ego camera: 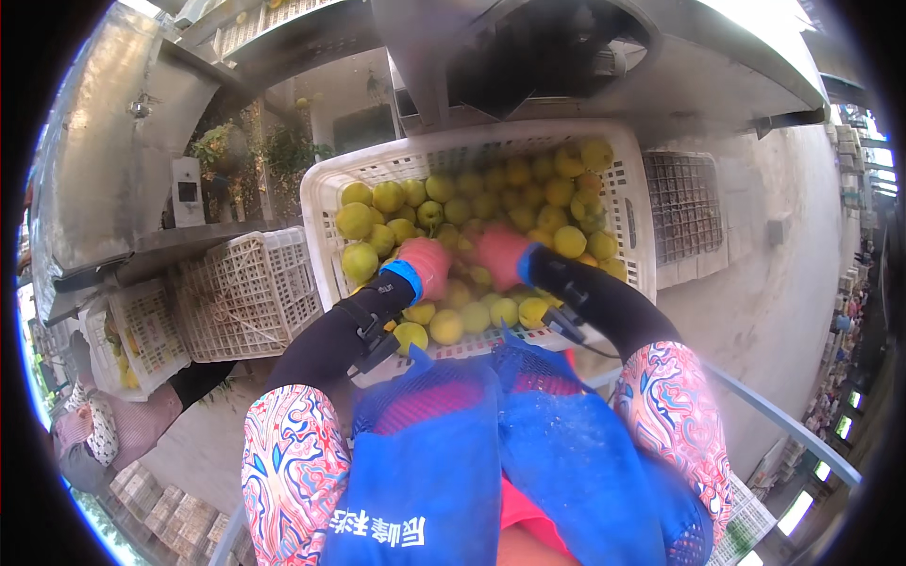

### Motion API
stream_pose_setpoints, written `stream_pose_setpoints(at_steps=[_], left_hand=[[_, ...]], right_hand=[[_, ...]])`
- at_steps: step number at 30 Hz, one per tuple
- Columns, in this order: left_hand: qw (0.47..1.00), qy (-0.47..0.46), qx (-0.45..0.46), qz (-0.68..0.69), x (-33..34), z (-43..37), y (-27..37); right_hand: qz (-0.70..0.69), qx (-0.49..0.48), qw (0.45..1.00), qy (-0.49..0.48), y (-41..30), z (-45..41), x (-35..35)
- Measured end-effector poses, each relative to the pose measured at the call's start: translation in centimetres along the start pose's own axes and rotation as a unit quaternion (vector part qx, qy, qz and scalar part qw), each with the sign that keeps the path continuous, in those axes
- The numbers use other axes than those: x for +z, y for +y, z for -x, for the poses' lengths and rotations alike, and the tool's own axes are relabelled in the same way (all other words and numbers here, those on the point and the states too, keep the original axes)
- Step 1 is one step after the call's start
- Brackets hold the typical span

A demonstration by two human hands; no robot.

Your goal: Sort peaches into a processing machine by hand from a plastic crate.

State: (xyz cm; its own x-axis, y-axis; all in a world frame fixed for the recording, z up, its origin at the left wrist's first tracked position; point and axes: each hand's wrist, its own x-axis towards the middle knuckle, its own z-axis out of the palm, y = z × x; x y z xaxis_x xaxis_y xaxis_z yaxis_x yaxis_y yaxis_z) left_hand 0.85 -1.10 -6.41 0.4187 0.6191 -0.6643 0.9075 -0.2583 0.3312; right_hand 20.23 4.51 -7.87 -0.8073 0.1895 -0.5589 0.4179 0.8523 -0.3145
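A white plastic crate (640, 212) full of round yellow-green fruits (446, 327), which look like peaches, is directly in front of me. My left hand (427, 265), in a reddish glove with a blue cuff, reaches down among the fruits left of the crate's middle. Close beside it, my right hand (497, 255), gloved alike, is also down in the fruits and looks blurred. The fingers of both hands are hidden from above, so whether either holds a fruit is unclear. A haze on the picture softens the crate's middle.
Grey metal machinery (708, 71) with a dark round opening (545, 56) stands beyond the crate. An off-white plastic crate (244, 293) sits at left, near another crate holding fruits (126, 354) and a bent-over person (134, 431). A grate-like crate (683, 201) lies to the right.
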Motion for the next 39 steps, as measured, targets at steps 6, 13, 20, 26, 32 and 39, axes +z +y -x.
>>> stream_pose_setpoints(at_steps=[6, 13, 20, 26, 32, 39], left_hand=[[0.994, -0.062, 0.054, -0.068, -1.7, 0.7, 0.5], [0.91, 0.034, -0.038, 0.411, 0.9, -0.3, -2.3], [0.344, 0.05, 0.136, 0.928, 0.6, 2.3, -3.4], [0.4, 0.035, 0.181, 0.898, -4.1, 2.6, 0.5], [0.592, 0.225, 0.267, 0.726, -3.1, 1.7, -0.5], [0.311, 0.047, 0.379, 0.87, -9.3, 5.5, 4.5]], right_hand=[[-0.163, 0.002, 0.986, -0.019, 3.1, -2.9, 0.6], [-0.833, 0.039, 0.551, 0.035, 4.7, -3.1, 3.0], [-0.557, 0.049, 0.765, 0.32, 4.1, 1.2, -4.0], [-0.386, 0.106, 0.833, 0.381, -1.9, 5.8, -11.1], [-0.409, 0.142, 0.76, 0.484, -6.3, 7.0, -13.3], [-0.036, 0.184, 0.762, 0.62, -6.3, 8.7, -16.2]])
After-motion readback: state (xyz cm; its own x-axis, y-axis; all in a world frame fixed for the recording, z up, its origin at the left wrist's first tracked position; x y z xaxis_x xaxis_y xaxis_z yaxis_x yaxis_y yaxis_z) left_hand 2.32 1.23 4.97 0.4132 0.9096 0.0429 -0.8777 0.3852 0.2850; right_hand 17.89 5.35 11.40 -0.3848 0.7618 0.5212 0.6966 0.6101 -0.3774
